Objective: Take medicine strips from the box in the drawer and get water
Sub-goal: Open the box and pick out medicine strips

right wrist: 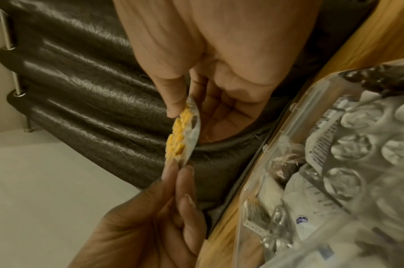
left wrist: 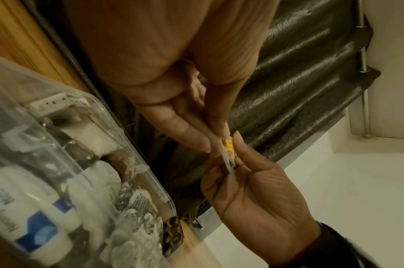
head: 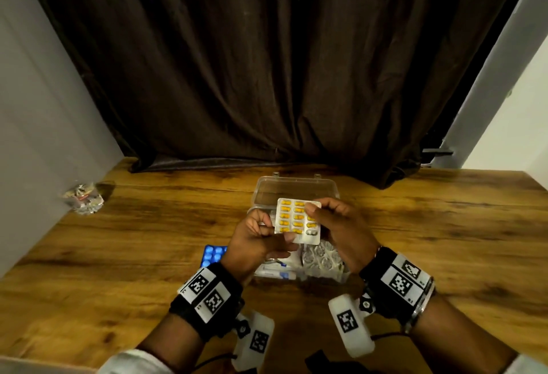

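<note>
Both hands hold one medicine strip (head: 298, 221) of yellow capsules above an open clear plastic box (head: 296, 192) on the wooden worktop (head: 444, 225). From the head camera, the left hand (head: 255, 243) pinches the strip's lower left edge between thumb and fingers, and the right hand (head: 338, 231) grips its right side, thumb lying across the front near the top corner. The strip stands nearly upright, capsule side facing the person, with most pockets filled and two empty pockets in the bottom right corner. The box sits just beneath the hands, its lid folded back away from the person towards a dark brown curtain (head: 267, 62) that hangs down to the worktop's far edge. Inside the box lie more blister packs with clear round pockets (right wrist: 350, 148) and white tubes with blue labels (left wrist: 36, 223), seen closely and somewhat blurred in the wrist cameras. A blue tablet strip (head: 214, 255) lies flat on the worktop just left of the box, partly hidden by the left wrist. Well apart, near the worktop's far left corner, sits a small crumpled clear wrapper (head: 84, 200). Each wrist carries a black band with printed square markers and a white camera unit.
</note>
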